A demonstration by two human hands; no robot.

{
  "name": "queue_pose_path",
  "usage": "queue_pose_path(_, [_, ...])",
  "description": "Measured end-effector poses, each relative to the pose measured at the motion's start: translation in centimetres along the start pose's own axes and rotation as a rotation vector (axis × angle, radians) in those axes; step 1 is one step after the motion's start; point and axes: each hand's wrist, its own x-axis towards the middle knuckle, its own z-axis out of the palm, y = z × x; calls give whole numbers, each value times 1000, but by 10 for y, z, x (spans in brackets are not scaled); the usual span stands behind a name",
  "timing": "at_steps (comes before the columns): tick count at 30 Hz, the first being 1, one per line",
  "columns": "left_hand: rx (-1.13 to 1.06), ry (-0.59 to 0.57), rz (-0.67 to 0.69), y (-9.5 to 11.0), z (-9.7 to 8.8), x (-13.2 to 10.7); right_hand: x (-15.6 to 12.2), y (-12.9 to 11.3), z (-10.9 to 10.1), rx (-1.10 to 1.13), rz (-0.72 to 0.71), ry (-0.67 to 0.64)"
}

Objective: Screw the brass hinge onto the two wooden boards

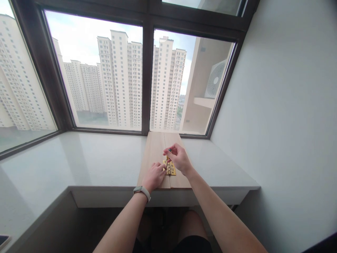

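Observation:
Two pale wooden boards [155, 147] lie side by side on the white sill, with a seam between them. Across the seam near their front end sits a gold-coloured hinge [172, 169] with several holes. My right hand [180, 159] is closed around a small screwdriver [170, 150] with a dark and yellow handle, held tilted over the hinge. My left hand [156, 174], wearing a watch, rests on the left board. Its fingers are bent and pressed together at the hinge's left leaf, near the screwdriver's lower end; whatever is between the fingertips is hidden.
The white sill [105, 161] runs to both sides, its front edge above my knees. Dark-framed windows [147, 70] stand behind the boards. A white wall [284, 105] closes off the right. A dark flat object [4, 240] is partly visible at the lower left.

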Motion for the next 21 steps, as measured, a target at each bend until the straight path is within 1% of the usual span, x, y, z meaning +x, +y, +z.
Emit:
queue_pose_path(3, [-1, -4, -5, -1, 0, 0, 0, -1, -1, 7, -8, -42])
queue_pose_path(7, [13, -9, -8, 1, -2, 0, -2, -3, -2, 58, 23, -102])
queue_pose_path(17, [15, -8, -18, 1, 0, 0, -2, -2, -2, 49, 4, 17])
queue_pose_path(21, [10, -6, -12, 1, 0, 1, -2, -3, -4, 57, 0, -42])
